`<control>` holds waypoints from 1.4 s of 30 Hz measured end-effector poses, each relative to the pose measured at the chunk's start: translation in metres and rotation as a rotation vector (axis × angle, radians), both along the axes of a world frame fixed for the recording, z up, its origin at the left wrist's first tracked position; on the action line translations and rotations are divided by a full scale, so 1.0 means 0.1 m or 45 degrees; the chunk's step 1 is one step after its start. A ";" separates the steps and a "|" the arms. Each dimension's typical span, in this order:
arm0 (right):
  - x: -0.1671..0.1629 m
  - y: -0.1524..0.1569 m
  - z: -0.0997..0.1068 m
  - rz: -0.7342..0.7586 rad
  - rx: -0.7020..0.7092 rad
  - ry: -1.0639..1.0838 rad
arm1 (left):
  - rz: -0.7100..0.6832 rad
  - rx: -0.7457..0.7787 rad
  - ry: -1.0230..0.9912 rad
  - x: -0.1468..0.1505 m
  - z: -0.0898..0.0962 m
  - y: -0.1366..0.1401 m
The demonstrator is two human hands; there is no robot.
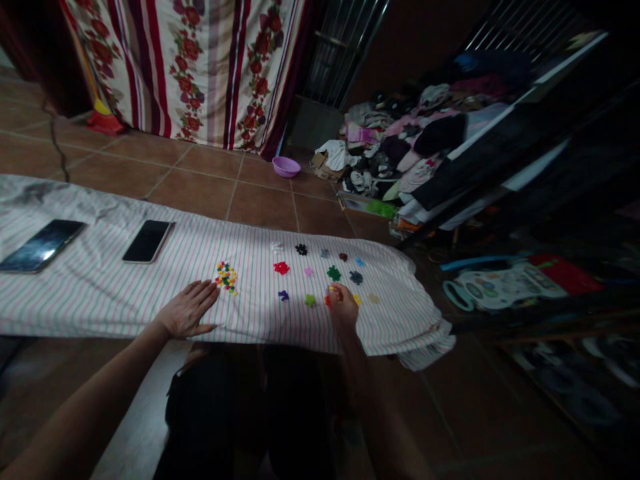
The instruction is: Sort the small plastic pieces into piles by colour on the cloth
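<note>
My left hand (190,310) lies flat on the striped cloth (195,233), its fingers stretched out. Its fingertips are beside a mixed pile of small red, yellow, green and white pieces (227,277). My right hand (344,305) is closed in a pinch, with a small yellow piece (331,289) showing at the fingertips. Partly hidden by that hand are an orange pile (327,301) and a yellow pile (357,299). Around it lie single-colour piles: dark green (334,273), lime green (310,301), red (281,268), purple (283,295) and black (301,249). The pieces are too small to name.
Two phones, one dark phone (147,241) and a larger one (43,246), lie at the left of the cloth. On the tiled floor beyond are a purple basin (286,167) and a heap of clothes (395,140). A floral curtain (210,73) hangs behind.
</note>
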State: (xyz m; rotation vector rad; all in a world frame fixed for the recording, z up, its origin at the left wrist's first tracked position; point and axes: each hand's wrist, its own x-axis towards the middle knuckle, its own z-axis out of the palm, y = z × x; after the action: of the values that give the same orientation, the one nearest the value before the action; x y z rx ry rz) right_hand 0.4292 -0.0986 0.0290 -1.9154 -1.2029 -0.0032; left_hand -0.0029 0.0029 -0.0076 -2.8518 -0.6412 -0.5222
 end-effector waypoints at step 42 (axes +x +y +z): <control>0.75 -0.25 -0.59 -0.225 0.036 -0.350 | -0.019 0.138 0.030 0.00 0.03 0.00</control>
State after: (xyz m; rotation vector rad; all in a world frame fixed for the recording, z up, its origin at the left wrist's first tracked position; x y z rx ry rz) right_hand 0.5045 -0.1236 -0.0298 -2.0376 -1.1973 -0.3869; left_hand -0.0029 0.0026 -0.0045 -2.7592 -0.5697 -0.5084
